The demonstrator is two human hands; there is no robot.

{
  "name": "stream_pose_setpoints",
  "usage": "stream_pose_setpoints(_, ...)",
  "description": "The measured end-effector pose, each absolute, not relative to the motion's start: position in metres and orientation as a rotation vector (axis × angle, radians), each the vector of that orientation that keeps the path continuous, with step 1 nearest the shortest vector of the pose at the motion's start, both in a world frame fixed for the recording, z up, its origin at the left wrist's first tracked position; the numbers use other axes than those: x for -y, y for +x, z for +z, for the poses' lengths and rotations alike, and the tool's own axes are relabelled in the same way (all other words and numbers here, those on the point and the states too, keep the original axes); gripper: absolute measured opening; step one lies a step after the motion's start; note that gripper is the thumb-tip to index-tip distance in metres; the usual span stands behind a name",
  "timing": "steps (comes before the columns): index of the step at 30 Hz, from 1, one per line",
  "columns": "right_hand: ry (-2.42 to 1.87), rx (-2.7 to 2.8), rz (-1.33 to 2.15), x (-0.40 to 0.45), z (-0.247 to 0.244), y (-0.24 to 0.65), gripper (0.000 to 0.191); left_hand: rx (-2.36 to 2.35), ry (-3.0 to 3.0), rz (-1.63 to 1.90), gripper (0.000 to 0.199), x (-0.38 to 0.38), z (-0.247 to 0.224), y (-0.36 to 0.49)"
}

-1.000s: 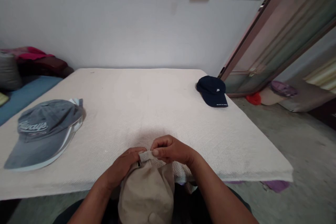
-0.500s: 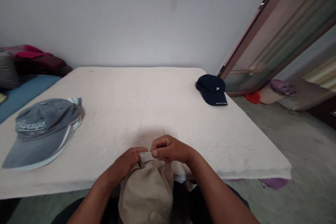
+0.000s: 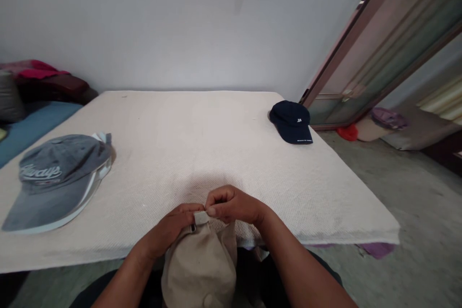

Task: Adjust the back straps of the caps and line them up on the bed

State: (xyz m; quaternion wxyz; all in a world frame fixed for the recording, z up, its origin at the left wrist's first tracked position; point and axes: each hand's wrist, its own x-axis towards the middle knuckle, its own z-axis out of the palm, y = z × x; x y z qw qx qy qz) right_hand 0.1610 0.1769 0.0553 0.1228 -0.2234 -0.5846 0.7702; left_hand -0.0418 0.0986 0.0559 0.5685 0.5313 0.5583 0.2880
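A beige cap hangs at the near edge of the table, its crown toward me and its strap side up. My left hand is closed on the cap's back edge, beside the metal buckle. Between thumb and forefinger, my right hand pinches the end of the pale strap. The two hands nearly meet at the strap. The cap's brim is out of sight.
Stacked caps, a grey one on top of a white one, lie at the table's left. A navy cap sits at the far right edge. White cloth covers the table. A wall stands behind it and a sliding door at right.
My right hand has shifted slightly left, closer to my left hand, and less of the strap shows between them. The cap has moved very little.
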Motion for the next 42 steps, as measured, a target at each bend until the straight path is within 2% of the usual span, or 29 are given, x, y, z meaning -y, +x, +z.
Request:
stream_pose_setpoints(13, -0.641, 1.622, 2.241, -0.175, 0.053, 0.157, 0.022, -1.219, 1.284, 0.661, 0.034, -0.105, 0.067, -0.030)
stream_pose_setpoints(24, -0.610, 1.495, 2.199, -0.177, 0.054, 0.161, 0.021, -1.227, 1.053, 0.760, 0.029, -0.101, 0.072, -0.032)
stream_pose_setpoints(36, -0.599, 1.551, 2.155, -0.173, 0.051, 0.155, 0.027, -1.311, 1.215, 0.731, 0.022, -0.102, 0.070, -0.029)
stream_pose_setpoints(42, -0.630, 1.580, 2.177, -0.176, 0.055, 0.163, 0.026, -1.258, 0.985, 0.814, 0.027, -0.101, 0.066, -0.033)
